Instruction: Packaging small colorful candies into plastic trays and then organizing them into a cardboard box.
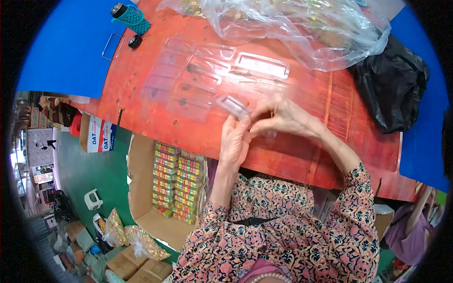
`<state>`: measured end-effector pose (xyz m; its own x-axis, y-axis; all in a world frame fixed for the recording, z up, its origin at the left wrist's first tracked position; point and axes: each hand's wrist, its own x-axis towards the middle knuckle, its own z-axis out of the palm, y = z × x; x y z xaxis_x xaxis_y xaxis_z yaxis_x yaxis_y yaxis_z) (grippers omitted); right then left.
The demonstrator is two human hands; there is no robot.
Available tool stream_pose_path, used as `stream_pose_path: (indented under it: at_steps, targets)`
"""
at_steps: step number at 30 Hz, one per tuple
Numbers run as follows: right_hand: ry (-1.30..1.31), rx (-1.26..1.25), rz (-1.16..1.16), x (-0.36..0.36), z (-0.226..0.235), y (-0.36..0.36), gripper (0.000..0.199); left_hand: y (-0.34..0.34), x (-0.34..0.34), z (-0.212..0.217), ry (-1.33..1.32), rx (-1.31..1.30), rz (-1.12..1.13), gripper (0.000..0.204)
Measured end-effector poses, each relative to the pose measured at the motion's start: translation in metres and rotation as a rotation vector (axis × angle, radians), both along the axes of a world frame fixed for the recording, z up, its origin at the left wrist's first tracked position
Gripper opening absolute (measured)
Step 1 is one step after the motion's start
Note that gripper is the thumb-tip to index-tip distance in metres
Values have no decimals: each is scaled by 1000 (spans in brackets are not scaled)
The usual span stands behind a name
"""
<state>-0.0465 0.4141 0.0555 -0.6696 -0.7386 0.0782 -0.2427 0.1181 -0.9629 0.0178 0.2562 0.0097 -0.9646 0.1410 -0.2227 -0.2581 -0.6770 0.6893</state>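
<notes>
My left hand [235, 144] grips a small clear plastic case [233, 106] over the near part of the red table [302, 151]. Beside it, my right hand [285, 115] curls with thumb and fingertips brought together near the case's edge. Whatever sits between those right fingertips is too small or too clear to make out. Beyond my hands, several clear plastic trays lie flat on the table, among them a bright rectangular one [262, 65] and a faint one [188, 106] to the left.
A large clear plastic bag [302, 40] covers the far side, with a black bag [394, 85] to its right. A bottle in a teal net [132, 19] and a black lid [135, 41] are far left. Below the table's left edge, a cardboard box [141, 188] holds rows of colourful small packs [177, 181].
</notes>
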Motion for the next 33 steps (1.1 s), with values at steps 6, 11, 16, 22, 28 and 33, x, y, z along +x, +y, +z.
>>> stream_pose_path:
  at_steps: [6,11,16,22,28,33]
  targets:
    - [-365,-32,3,5,-22,5,17,1,4,-3,-19,2,4,55]
    - [-481,-72,16,9,-17,2,22,-5,7,-5,0,-17,-14,54]
    - [-1,32,-238,17,-2,2,22,-2,5,0,-19,-55,51,50]
    - [-510,-106,-2,10,-13,7,21,-1,8,0,-18,-54,31,50]
    - [-602,-182,-168,13,-11,7,15,-5,8,-2,-39,-52,36,49]
    - [973,333,-554,-5,-20,9,7,-2,10,-3,-85,-75,81,47]
